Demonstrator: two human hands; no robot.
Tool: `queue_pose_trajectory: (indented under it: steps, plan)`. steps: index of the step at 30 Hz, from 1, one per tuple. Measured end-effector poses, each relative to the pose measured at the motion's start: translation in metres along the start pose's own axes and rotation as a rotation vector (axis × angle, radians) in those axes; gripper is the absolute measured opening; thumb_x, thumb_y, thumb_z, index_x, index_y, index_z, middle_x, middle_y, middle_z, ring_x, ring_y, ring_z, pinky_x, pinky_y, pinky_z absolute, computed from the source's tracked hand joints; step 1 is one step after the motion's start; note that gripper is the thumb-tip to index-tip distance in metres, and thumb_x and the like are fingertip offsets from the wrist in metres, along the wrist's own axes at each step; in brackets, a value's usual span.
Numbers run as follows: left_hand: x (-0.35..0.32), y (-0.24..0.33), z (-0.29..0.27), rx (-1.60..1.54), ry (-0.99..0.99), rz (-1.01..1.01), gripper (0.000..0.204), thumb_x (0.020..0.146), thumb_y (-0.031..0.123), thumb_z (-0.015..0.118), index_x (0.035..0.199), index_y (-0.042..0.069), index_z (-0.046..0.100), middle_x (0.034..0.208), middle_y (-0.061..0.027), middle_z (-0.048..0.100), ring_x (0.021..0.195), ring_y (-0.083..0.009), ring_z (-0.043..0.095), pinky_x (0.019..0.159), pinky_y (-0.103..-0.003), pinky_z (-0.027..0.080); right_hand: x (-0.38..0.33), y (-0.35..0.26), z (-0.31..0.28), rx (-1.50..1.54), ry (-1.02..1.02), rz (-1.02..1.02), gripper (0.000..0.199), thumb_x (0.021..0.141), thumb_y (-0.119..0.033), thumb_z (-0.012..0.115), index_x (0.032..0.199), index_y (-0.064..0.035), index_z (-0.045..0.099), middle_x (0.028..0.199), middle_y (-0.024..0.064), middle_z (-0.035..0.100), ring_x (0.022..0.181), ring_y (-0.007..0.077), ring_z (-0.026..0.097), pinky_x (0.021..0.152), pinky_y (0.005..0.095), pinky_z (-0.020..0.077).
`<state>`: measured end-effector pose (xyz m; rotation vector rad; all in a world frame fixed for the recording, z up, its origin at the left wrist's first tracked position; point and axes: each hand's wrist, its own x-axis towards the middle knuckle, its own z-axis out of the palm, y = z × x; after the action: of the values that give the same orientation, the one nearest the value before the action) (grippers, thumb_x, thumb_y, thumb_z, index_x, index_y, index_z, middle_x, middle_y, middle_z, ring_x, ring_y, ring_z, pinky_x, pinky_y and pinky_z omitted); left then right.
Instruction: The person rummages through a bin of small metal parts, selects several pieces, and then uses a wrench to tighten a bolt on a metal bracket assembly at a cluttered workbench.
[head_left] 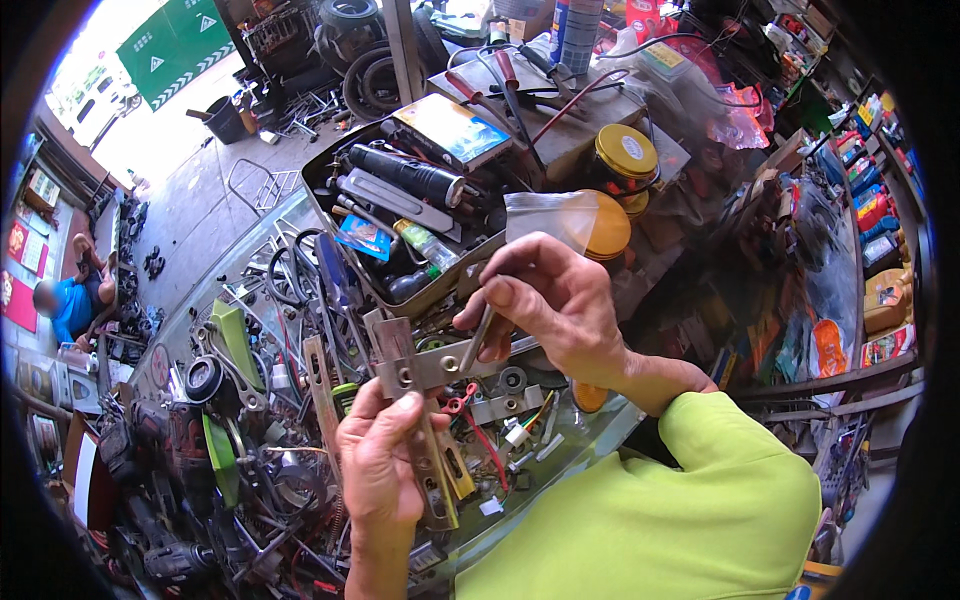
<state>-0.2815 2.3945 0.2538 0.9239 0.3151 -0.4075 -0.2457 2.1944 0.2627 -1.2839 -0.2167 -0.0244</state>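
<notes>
Over the cluttered worktop (585,456), the left hand (382,465) grips a metal bracket (430,371), while the right hand (560,305) pinches a thin metal rod (479,341) by its right end.

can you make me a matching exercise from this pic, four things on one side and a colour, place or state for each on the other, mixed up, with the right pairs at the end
Column 1
1. left hand
2. torch
3. shirt
4. right hand

Column 2
A. lime green
B. pinching a thin rod
C. lying in the open case
D. gripping flat metal pieces

Right pairs: 1-D, 2-C, 3-A, 4-B
</notes>
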Motion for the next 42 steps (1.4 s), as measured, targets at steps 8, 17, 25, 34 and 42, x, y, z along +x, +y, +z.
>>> queue_pose_trajectory:
  steps: [8, 17, 25, 34, 42]
  plan:
    - [-0.006, -0.011, 0.011, 0.145, -0.051, 0.079, 0.027, 0.084, 0.003, 0.058, 0.11, -0.003, 0.058, 0.092, -0.0098, 0.066, 0.072, -0.0141, 0.065, 0.066, -0.025, 0.055, -0.015, 0.007, 0.004, -0.383, -0.207, -0.579, 0.028, 0.084, 0.001, 0.064, 0.107, 0.0056, 0.05, 0.095, 0.022, 0.067, 0.085, 0.0248, 0.068, 0.071, 0.0335, 0.0572]
    - [-0.009, -0.015, 0.011, 0.145, -0.055, 0.156, 0.026, 0.083, 0.0, 0.06, 0.109, -0.003, 0.058, 0.092, -0.0078, 0.066, 0.075, -0.0128, 0.064, 0.068, -0.025, 0.055, -0.014, 0.017, 0.006, -0.539, -0.275, -0.781, 0.033, 0.077, -0.004, 0.071, 0.106, 0.0048, 0.058, 0.093, 0.0177, 0.067, 0.077, 0.0282, 0.069, 0.065, 0.0342, 0.0571]
    - [-0.007, -0.017, 0.011, 0.162, 0.002, 0.309, 0.023, 0.082, -0.003, 0.065, 0.105, -0.004, 0.06, 0.087, -0.0076, 0.066, 0.075, -0.0121, 0.063, 0.07, -0.026, 0.054, -0.013, 0.011, 0.006, -0.723, -0.288, -0.927, 0.032, 0.075, -0.008, 0.072, 0.103, 0.0045, 0.062, 0.094, 0.0182, 0.068, 0.075, 0.0262, 0.069, 0.062, 0.0316, 0.0564]
    - [-0.009, -0.015, 0.011, 0.289, 0.044, 0.385, 0.022, 0.082, -0.003, 0.064, 0.104, -0.004, 0.059, 0.087, -0.0072, 0.065, 0.076, -0.0111, 0.063, 0.072, -0.025, 0.052, -0.017, 0.005, 0.004, -0.778, -0.278, -0.939, 0.035, 0.072, -0.007, 0.074, 0.103, 0.0032, 0.064, 0.091, 0.0153, 0.068, 0.062, 0.0189, 0.065, 0.053, 0.0277, 0.0533]
    - [-0.014, -0.012, 0.014, 0.469, 0.129, 0.565, 0.019, 0.084, -0.001, 0.063, 0.102, -0.004, 0.059, 0.085, -0.0041, 0.063, 0.075, -0.008, 0.06, 0.067, -0.021, 0.048, -0.022, 0.001, 0.007, -0.874, -0.249, -0.989, 0.039, 0.067, -0.008, 0.082, 0.099, 0.0032, 0.062, 0.08, 0.0126, 0.068, 0.059, 0.016, 0.066, 0.052, 0.0252, 0.0541]
